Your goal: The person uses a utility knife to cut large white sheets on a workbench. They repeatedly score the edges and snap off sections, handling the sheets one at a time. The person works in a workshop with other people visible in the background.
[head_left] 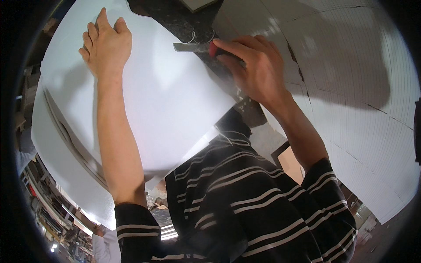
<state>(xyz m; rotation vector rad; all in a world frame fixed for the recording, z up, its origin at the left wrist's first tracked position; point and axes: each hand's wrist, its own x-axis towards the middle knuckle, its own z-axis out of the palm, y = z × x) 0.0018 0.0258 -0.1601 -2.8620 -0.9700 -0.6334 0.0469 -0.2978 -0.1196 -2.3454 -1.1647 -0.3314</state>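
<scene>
My left hand [109, 48] lies flat, fingers apart, on a large white panel [175, 105] with curved edges. In my right hand [258, 65] is a flat-bladed tool [188, 47] with a red and dark handle, its fingers wrapped round the handle. The grey blade points left and crosses the panel's right edge; whether it touches the panel I cannot tell. Beside the blade a thin white strip [193, 37] curls up. Part of the handle is hidden in my right hand.
A big pale panel with fine lines [342, 87] fills the right side. Between the two panels shows a dark surface [162, 11] with small scraps near my right wrist. At the lower left, another person's white sleeve [103, 245] shows near cluttered shelving [48, 215].
</scene>
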